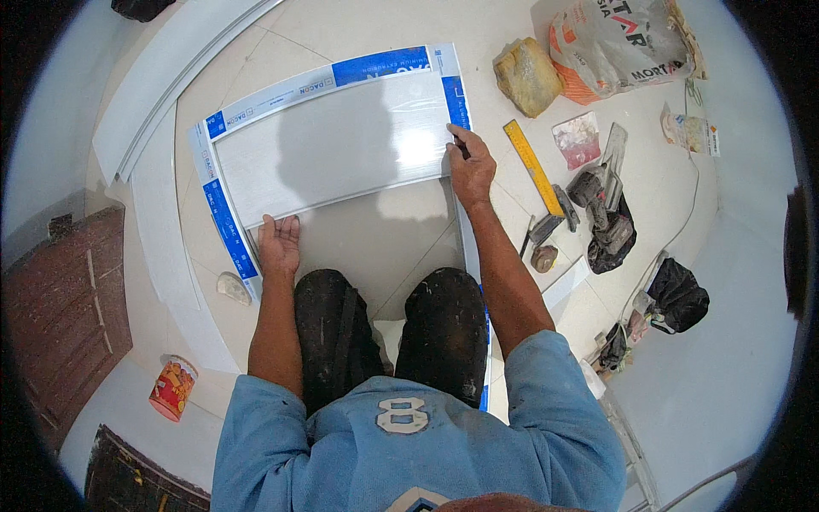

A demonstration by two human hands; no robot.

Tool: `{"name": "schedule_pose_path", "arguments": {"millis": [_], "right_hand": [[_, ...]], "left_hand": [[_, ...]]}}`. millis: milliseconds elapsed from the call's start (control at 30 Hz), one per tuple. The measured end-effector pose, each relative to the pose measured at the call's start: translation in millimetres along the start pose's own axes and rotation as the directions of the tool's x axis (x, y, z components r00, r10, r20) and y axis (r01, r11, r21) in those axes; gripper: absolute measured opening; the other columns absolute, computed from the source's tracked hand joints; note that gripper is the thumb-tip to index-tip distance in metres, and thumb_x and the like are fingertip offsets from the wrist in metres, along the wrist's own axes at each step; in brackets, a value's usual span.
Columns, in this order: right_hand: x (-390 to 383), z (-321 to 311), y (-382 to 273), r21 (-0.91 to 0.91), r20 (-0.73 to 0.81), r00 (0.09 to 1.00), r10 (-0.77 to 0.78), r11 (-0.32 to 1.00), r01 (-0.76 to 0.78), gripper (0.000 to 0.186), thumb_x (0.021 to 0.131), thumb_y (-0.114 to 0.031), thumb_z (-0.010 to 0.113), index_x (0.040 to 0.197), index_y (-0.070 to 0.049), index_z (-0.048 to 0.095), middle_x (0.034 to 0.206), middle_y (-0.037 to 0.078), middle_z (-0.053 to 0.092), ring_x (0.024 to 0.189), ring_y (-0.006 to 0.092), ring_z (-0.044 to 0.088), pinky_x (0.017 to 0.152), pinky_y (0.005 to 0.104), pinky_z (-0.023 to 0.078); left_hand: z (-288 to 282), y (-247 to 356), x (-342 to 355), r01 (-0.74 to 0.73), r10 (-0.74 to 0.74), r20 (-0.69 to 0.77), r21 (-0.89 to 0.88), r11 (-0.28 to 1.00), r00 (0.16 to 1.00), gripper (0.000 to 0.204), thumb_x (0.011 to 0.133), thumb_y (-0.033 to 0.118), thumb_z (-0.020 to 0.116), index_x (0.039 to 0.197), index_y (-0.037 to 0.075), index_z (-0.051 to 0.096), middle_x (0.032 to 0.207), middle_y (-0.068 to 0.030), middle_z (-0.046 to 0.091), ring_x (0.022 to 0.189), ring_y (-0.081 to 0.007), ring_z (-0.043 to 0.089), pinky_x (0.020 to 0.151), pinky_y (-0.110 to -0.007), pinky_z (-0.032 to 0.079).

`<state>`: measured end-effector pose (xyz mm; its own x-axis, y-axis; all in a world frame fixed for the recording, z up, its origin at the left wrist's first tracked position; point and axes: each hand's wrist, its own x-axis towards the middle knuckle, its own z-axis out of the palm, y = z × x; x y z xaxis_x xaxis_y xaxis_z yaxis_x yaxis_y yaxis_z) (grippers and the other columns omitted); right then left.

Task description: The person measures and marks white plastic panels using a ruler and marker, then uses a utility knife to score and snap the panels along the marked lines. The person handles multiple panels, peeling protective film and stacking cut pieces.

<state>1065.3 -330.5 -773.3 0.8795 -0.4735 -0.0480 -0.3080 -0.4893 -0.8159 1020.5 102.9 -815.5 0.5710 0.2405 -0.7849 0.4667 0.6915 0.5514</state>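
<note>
A white panel [333, 149] lies inside a white door frame [380, 66] with blue protective film, flat on the tiled floor. My left hand [279, 245] holds the panel's near edge by its left corner, the fingertips at that edge. With fingers bent, my right hand [471, 171] grips the panel's right end beside the frame's right rail [455, 102]. Below the panel's near edge the frame is open, and floor tiles show between its rails. My knees are inside that opening. A yellow-bladed try square [531, 162] lies just right of my right hand.
On the right lie a dark power tool [601, 200], a brownish block [529, 77], a mortar bag [623, 43] and a black plastic bag [678, 294]. A cable [687, 213] runs along there. Long white strips [162, 222] and a red tub [173, 388] are on the left.
</note>
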Motion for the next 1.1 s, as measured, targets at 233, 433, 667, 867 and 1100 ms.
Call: {"name": "schedule_pose_path", "arguments": {"millis": [233,433,667,867,1100], "right_hand": [[-1,-4,-1,0.074,0.038,0.999,0.037,0.996,-0.039,0.038,0.093,0.000,0.073,0.129,-0.010,0.079,0.124,0.014,0.079,0.111,0.0257,0.075,0.103,0.0373,0.058],[20,-33,-7,-0.077,0.254,0.967,0.028,0.997,-0.009,0.037,0.102,0.001,0.061,0.133,-0.007,0.077,0.121,0.018,0.081,0.106,0.0274,0.079,0.099,0.0385,0.061],[46,-50,1,0.099,0.457,0.886,0.076,0.986,-0.136,0.047,0.104,0.004,0.056,0.149,-0.007,0.066,0.135,0.020,0.076,0.118,0.0267,0.077,0.102,0.0385,0.062],[40,-38,21,-0.009,0.403,0.915,-0.019,1.000,0.024,0.057,0.096,-0.010,0.063,0.151,0.003,0.062,0.151,0.021,0.067,0.139,0.0304,0.065,0.121,0.0404,0.048],[44,-46,13,0.137,0.485,0.874,0.032,0.984,-0.112,0.049,0.110,-0.009,0.060,0.157,0.003,0.055,0.151,0.022,0.066,0.136,0.0282,0.065,0.107,0.0386,0.057]], "left_hand": [[0,0,-3,-0.005,0.005,0.009,0.013,1.000,1.000,0.027,0.111,0.036,0.069,0.120,0.011,0.063,0.111,-0.0062,0.073,0.108,-0.0264,0.074,0.096,-0.042,0.065],[-5,-3,3,-0.015,0.015,0.015,-0.014,1.000,1.000,0.027,0.112,0.033,0.066,0.121,0.008,0.060,0.119,-0.0116,0.073,0.118,-0.0329,0.073,0.108,-0.050,0.062],[-25,-2,22,0.003,-0.003,0.034,-0.006,1.000,0.999,0.043,0.115,0.037,0.058,0.142,0.003,0.058,0.133,-0.0168,0.072,0.130,-0.0359,0.069,0.118,-0.050,0.055],[-39,-5,37,0.138,-0.140,0.060,0.047,0.989,0.988,0.042,0.117,0.043,0.052,0.095,0.010,0.067,0.088,-0.0045,0.068,0.072,-0.0181,0.062,0.064,-0.036,0.053],[9,8,-3,0.061,-0.062,-0.035,-0.012,0.998,0.997,0.044,0.113,0.040,0.062,0.131,0.000,0.064,0.121,-0.0185,0.074,0.114,-0.0328,0.073,0.090,-0.044,0.065]]}}
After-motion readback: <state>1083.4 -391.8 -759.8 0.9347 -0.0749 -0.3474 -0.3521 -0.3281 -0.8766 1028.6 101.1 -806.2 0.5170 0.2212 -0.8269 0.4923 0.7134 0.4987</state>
